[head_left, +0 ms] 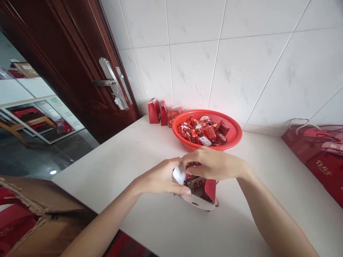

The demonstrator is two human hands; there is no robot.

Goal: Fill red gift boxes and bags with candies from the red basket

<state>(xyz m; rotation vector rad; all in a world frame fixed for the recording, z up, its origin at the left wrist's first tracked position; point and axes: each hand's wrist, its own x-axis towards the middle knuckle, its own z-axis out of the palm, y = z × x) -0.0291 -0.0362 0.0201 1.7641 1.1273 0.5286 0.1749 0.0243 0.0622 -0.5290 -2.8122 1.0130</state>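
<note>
A small red gift box (210,189) with white inner flaps and a twisted cord handle stands open on the white table. Printed red-and-white packets (197,184) show inside it. My left hand (160,175) grips the box's left side, its thumb over the near white flap. My right hand (211,162) curls over the far side, fingers and thumb bent around the opening's upper edge; its fingertips are partly hidden. Just behind the hands is a red plastic basket (235,134) holding many red-wrapped sweets (207,131).
Small red boxes (154,111) stand by the tiled wall, left of the basket. Dark red gift bags (316,157) lie at the right. A torn cardboard carton (40,200) is at the lower left, near the table edge. A brown door (75,53) stands open behind.
</note>
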